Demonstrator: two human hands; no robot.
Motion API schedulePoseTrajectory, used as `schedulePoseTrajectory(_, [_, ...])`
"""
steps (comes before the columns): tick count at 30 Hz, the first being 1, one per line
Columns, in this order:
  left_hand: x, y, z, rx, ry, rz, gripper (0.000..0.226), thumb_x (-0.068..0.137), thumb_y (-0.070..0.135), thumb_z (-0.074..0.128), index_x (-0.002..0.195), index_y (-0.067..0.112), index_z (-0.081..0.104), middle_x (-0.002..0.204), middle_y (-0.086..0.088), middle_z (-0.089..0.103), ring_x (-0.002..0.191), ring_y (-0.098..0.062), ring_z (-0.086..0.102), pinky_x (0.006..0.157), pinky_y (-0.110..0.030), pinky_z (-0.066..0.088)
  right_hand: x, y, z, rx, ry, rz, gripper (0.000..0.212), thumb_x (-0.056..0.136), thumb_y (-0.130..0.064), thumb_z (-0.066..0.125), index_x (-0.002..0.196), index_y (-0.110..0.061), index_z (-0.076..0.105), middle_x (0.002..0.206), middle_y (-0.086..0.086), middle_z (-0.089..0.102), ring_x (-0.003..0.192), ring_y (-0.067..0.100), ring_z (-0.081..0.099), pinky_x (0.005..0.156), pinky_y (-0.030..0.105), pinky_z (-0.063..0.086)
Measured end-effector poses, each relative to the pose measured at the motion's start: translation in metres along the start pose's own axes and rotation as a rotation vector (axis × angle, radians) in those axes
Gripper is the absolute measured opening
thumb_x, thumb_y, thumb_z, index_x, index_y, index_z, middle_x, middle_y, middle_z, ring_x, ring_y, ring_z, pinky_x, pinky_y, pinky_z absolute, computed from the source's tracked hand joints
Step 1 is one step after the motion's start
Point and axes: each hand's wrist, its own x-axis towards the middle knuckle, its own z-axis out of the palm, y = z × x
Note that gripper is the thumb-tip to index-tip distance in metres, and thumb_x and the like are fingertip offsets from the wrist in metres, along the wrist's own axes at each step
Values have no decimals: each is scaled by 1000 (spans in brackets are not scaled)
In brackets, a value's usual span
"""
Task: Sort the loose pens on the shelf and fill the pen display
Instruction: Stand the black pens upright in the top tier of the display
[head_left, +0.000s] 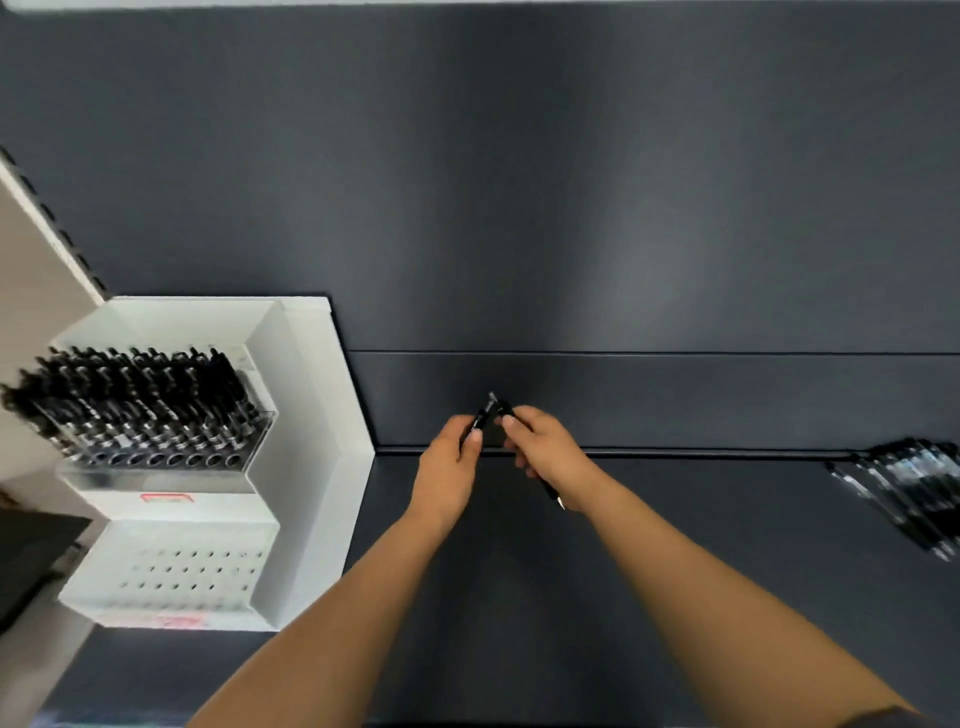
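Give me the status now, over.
Left hand grips black pen, right hand grips second pen. Loose pens lie far right. Pen display lower holes unfilled; nothing blocks.

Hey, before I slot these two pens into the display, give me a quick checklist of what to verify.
1. Left hand grips a black pen: ok.
2. Right hand grips a second pen: ok.
3. Both pens the same type: cannot tell.
4. Pen display upper front row has free holes: ok.
5. Loose pens all sorted: not ok, a pile lies on the shelf at right.
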Motion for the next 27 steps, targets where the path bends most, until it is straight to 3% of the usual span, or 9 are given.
schedulePoseTrajectory(3, [-5,-5,-38,1,92,53,17,99,19,42,107,13,56,80,7,53,77,-14,51,63,-14,37,-3,-29,31,70,1,-72,15,100,-17,43,97,-13,57,75,0,53,60,10,48,53,21,42])
schedulePoseTrajectory(7, [-17,-5,-90,22,151,135,14,98,20,43,103,15,56,75,8,51,72,-19,53,69,-39,51,-10,-67,70,137,46,-161,16,98,-17,48,87,-13,59,71,1,56,61,13,53,59,26,49])
schedulePoseTrajectory(12, [-37,-6,-162,59,327,276,24,98,20,45,115,10,59,96,2,62,86,-16,56,76,-31,44,-27,-117,122,27,137,-329,26,93,-22,56,67,-21,57,63,-6,54,61,9,48,63,25,41])
schedulePoseTrajectory(17, [-47,-17,-233,88,457,335,26,96,20,49,119,11,58,95,8,57,93,-16,52,77,-31,43,-39,-162,170,33,185,-457,22,90,-22,60,72,-9,61,66,-5,52,62,12,44,62,30,40])
schedulePoseTrajectory(19, [-51,-23,-260,24,469,360,26,95,17,51,120,11,56,92,13,56,85,-4,54,78,-17,44,-45,-177,189,63,194,-485,22,90,-20,60,69,-20,59,59,-13,50,57,10,42,56,25,38])
schedulePoseTrajectory(21, [-54,-30,-285,2,478,352,32,95,14,52,127,14,51,82,16,53,71,3,50,68,-3,38,-50,-188,208,117,204,-501,14,90,-17,59,83,-28,60,68,-11,55,60,13,49,54,25,43])
schedulePoseTrajectory(24, [-58,-41,-317,34,481,369,51,93,10,52,140,24,36,67,13,46,61,6,49,57,-5,35,-58,-201,231,177,193,-504,33,91,-10,57,118,-29,54,78,0,55,65,16,56,55,21,51])
schedulePoseTrajectory(27, [-58,-54,-341,113,481,379,60,92,7,53,144,28,30,81,8,50,62,4,50,58,-6,35,-61,-210,250,128,195,-541,41,91,-8,56,123,-32,50,76,0,55,68,23,62,65,29,57])
